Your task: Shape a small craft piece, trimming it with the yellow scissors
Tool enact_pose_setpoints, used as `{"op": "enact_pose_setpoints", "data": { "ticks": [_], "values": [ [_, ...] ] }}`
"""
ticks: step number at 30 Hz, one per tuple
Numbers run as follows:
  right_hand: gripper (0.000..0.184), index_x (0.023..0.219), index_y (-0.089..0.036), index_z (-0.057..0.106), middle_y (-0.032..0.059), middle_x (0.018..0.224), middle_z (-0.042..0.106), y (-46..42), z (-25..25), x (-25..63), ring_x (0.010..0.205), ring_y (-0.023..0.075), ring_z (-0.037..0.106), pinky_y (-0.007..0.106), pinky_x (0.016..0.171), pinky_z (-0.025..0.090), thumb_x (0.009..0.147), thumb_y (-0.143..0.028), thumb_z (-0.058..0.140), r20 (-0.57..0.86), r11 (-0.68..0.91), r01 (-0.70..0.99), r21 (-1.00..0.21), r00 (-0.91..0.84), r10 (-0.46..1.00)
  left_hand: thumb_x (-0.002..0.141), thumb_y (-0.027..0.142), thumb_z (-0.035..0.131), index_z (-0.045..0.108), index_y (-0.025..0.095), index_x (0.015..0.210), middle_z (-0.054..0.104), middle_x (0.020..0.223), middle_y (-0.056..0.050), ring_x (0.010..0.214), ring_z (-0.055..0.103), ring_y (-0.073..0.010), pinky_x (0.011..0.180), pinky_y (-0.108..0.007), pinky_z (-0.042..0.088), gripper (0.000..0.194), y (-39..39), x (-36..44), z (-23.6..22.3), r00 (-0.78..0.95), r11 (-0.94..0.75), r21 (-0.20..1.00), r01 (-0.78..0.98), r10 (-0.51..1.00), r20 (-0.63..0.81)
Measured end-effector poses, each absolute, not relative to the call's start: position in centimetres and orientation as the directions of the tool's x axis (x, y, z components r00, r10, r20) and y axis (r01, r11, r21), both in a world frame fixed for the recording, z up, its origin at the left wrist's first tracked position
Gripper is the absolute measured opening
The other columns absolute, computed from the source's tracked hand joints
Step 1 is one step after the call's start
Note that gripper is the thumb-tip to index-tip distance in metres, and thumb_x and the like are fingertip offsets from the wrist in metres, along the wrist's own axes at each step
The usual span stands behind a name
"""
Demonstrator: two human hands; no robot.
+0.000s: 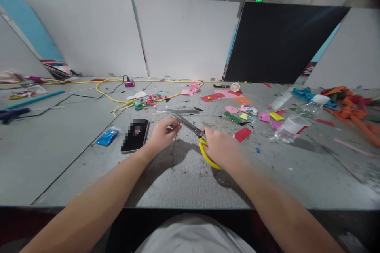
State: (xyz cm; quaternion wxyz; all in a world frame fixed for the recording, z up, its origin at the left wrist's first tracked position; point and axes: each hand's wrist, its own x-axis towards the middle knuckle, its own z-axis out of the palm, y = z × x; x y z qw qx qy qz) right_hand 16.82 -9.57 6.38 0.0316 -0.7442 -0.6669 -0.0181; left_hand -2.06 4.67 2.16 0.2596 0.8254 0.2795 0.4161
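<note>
Two bare forearms reach in over the near edge of a scuffed grey table (178,184). The right hand (222,146) is wrapped around the yellow handles of a pair of scissors (190,125), held above the table in front of the person, blades pointing away and to the left. The left hand (163,131) is just beside the blade tips, thumb and fingers curled together; a thin sliver seems to show at the fingertips, too small to make out, and I cannot tell whether they grip it. Good handling here would mean a steady left hand, fingertips clear of the blade line, and a slow, controlled squeeze from the right.

Left of the left hand lie a dark phone (135,136) and, beyond it, a small blue packet (107,137); the phone is close enough to crowd that wrist. Past the right hand is a red paper piece (242,134), with a clear bottle (297,124) farther right. Just beyond the blades, a bundle of thin strips (178,111) limits forward room. Farther back, a yellow cable (107,91) loops before upright white panels (187,35) and a black panel (279,43).
</note>
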Motion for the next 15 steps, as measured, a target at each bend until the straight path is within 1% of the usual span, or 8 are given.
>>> {"op": "enact_pose_setpoints", "data": {
  "ticks": [5,7,10,12,15],
  "values": [
    [0.022,0.115,-0.015,0.059,0.0176,0.101,0.075,-9.4,6.4,16.6,0.091,0.0309,0.076,0.035,0.071,0.050,0.101,-0.029,0.050,0.041,-0.122,0.993,-0.009,0.122,0.992,0.090,0.027,0.064,0.067,0.019,0.083,0.062,0.078,-0.003,0.069,0.058,-0.0142,0.056,-0.022,0.051,0.011,4.5,-2.2,2.4,0.505,-0.734,0.635,0.242,0.654,0.564],
    [0.026,0.120,-0.014,0.058,0.0177,0.099,0.076,-9.2,6.3,16.6,0.090,0.0309,0.076,0.034,0.071,0.050,0.101,-0.031,0.051,0.033,-0.137,0.991,-0.007,0.137,0.990,0.089,0.027,0.064,0.070,0.019,0.087,0.065,0.079,-0.004,0.068,0.060,-0.0142,0.055,-0.021,0.051,0.010,4.6,-2.2,2.3,0.510,-0.734,0.633,0.247,0.654,0.558],
    [0.035,0.124,-0.013,0.055,0.0165,0.093,0.076,-9.0,5.9,16.7,0.085,0.0322,0.076,0.036,0.069,0.051,0.098,-0.036,0.056,0.054,-0.186,0.982,-0.014,0.186,0.981,0.088,0.026,0.064,0.071,0.018,0.089,0.067,0.080,-0.004,0.069,0.062,-0.0142,0.055,-0.020,0.051,0.011,4.8,-2.3,1.9,0.507,-0.736,0.623,0.266,0.656,0.559],
    [0.033,0.120,-0.015,0.058,0.0158,0.092,0.075,-8.9,5.7,16.8,0.084,0.0318,0.075,0.036,0.070,0.051,0.097,-0.039,0.057,0.072,-0.229,0.973,-0.032,0.231,0.970,0.088,0.026,0.063,0.073,0.018,0.091,0.067,0.079,-0.004,0.069,0.062,-0.0140,0.055,-0.019,0.051,0.013,5.1,-2.2,1.7,0.504,-0.741,0.614,0.272,0.653,0.566],
    [0.031,0.107,-0.017,0.065,0.0162,0.094,0.075,-8.7,5.2,16.8,0.087,0.0313,0.074,0.037,0.073,0.051,0.097,-0.046,0.055,0.066,-0.268,0.962,-0.061,0.272,0.960,0.088,0.026,0.063,0.074,0.018,0.093,0.067,0.079,-0.004,0.069,0.063,-0.0136,0.057,-0.020,0.053,0.015,5.3,-2.1,1.5,0.500,-0.739,0.611,0.283,0.657,0.564]
  ]
}}
